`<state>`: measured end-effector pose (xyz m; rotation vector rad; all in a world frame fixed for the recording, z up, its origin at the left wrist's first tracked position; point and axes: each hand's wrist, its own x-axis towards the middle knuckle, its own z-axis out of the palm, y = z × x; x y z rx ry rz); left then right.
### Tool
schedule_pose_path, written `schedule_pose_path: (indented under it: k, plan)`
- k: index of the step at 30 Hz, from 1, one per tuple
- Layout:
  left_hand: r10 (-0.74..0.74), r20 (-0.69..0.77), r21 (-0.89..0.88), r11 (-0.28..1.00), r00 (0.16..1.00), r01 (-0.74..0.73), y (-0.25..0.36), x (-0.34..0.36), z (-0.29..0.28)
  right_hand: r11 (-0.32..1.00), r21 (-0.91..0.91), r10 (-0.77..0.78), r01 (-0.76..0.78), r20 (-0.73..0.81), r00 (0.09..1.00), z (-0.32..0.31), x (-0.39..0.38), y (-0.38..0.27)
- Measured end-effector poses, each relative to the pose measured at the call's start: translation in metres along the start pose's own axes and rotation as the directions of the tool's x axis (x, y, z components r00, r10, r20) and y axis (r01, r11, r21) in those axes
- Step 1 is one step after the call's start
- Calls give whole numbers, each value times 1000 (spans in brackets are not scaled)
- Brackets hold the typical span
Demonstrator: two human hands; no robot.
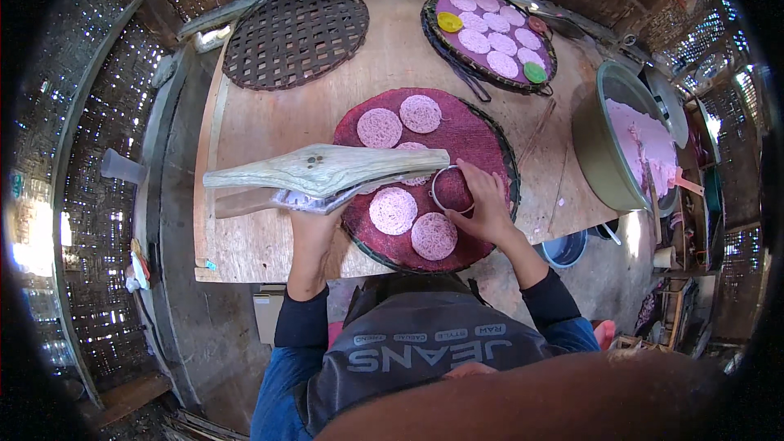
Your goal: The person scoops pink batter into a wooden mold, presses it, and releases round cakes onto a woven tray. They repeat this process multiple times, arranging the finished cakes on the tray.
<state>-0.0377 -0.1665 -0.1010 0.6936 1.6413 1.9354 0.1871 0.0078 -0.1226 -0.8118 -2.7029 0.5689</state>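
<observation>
My left hand is closed around a wooden hand press with two long bars, raised above a round tray; its fingers are mostly hidden beneath the press. My right hand pinches a thin ring between thumb and fingers, at the right part of the tray. The round tray has a dark red woven surface and a dark rim. Several pale pink noodle discs lie on it, among them one disc at the near side and another at the far side. The press partly covers the middle discs.
A dark open-weave round tray lies at the table's far left. At the far right, another round tray carries several pink discs and small coloured pieces. A large olive tub of pink dough or flour stands at the right. A blue bucket sits below the wooden table.
</observation>
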Motion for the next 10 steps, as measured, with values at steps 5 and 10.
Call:
schedule_pose_path:
  k: [5,10]
  plan:
    - [-13,-29,-10,1000,999,12,-1,-1,-1,975,224,30,-12,-76,997,-1,5,13]
    - [54,-62,20,998,997,-53,4,2,-7,849,237,498,-472,-62,865,-19,27,89]
